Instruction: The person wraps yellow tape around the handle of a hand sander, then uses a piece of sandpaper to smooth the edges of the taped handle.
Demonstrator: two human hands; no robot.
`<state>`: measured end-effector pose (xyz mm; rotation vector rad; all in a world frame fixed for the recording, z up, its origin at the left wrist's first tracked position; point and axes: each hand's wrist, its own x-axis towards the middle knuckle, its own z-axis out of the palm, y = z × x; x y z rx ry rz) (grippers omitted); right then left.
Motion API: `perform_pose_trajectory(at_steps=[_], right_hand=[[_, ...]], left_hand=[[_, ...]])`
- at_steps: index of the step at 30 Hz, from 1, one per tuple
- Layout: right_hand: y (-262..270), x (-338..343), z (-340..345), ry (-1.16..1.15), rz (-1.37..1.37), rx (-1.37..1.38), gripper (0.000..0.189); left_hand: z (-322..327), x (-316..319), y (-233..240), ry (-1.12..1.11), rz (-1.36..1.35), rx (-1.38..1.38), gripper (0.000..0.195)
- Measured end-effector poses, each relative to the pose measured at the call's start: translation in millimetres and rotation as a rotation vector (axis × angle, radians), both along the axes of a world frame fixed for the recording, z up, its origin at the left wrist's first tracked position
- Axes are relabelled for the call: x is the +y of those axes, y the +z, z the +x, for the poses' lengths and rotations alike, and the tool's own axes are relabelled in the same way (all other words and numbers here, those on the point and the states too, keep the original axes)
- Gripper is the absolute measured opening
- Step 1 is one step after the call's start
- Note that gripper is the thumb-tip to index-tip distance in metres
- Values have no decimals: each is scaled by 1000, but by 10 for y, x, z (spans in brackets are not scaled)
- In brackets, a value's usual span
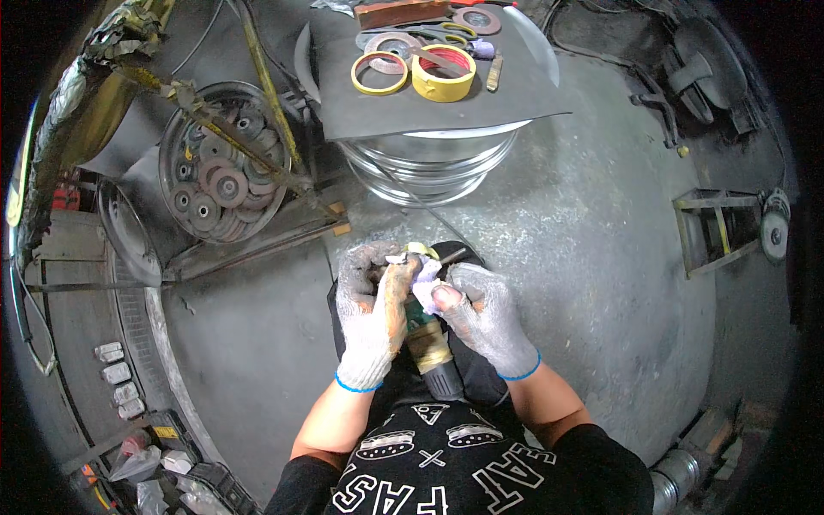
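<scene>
My left hand (373, 309), in a soiled knit glove, grips a crumpled purple-and-white piece of material (425, 286) in front of me. My right hand (486, 315), gloved too, pinches the same piece from the other side. Its bare thumb tip pokes out of the glove. A yellow strip (420, 248), perhaps tape, shows above the left fingers. Under both hands a handheld power tool (430, 344) lies across my lap, its body wrapped in tan tape and its dark ribbed end towards me. Between the hands, the tool's far end is hidden.
Ahead, a black mat (444, 116) tops stacked metal wheel rims (438, 170). It bears yellow tape rolls (444, 87), flap discs (479, 20), scissors (458, 31) and a utility knife (494, 72). Left, a round pan (168, 193) holds several abrasive discs. A metal frame (685, 238) stands right.
</scene>
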<state>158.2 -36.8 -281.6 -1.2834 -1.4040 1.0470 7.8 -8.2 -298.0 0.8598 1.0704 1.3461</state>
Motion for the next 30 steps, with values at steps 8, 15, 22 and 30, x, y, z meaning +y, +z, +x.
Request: perform_pose_trajectory(at_steps=[8, 15, 22, 30], right_hand=[[-319, -85, 28, -75, -35, -19, 14], [-190, -31, -57, 13, 5, 267, 50], [-249, -78, -232, -46, -63, 253, 28], [-278, -31, -192, -44, -154, 104, 19]], left_hand=[[-35, 68, -5, 76, 28, -78, 18], [-77, 26, -80, 56, 114, 62, 24], [-62, 36, -46, 146, 190, 250, 22], [-97, 124, -2, 144, 121, -15, 19]])
